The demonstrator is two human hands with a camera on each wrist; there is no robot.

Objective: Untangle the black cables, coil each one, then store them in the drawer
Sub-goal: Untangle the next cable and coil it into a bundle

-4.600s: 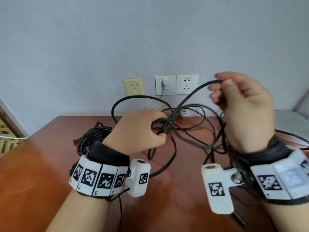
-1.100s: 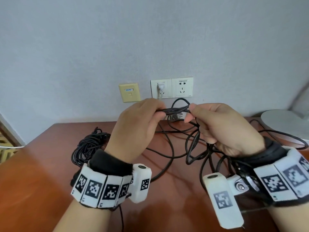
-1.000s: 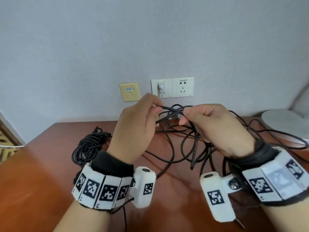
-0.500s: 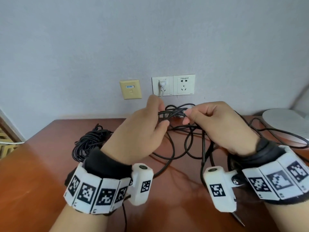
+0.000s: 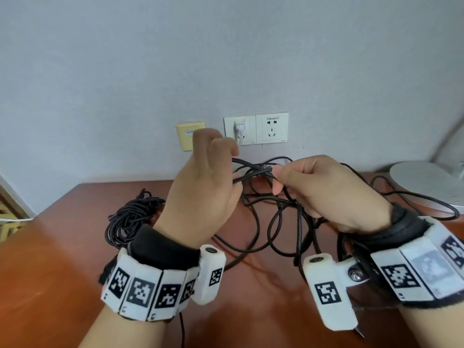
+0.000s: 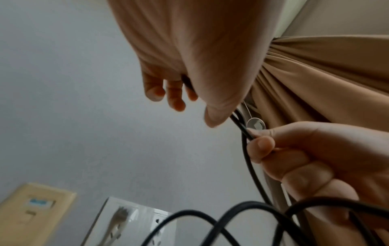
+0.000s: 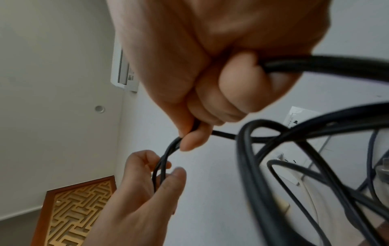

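Holding the tangled black cables (image 5: 261, 172) up above the desk (image 5: 62, 259), just below the wall socket (image 5: 256, 129): your right hand (image 5: 334, 192) pinches a bunch of strands, your left hand (image 5: 206, 187) has strands running through loosely curled fingers. Loops hang down to the desk; a coiled bundle (image 5: 130, 217) sits left of your left hand. Cable looks light, springy, slick. Take it near a free end and feed it through, don't yank.
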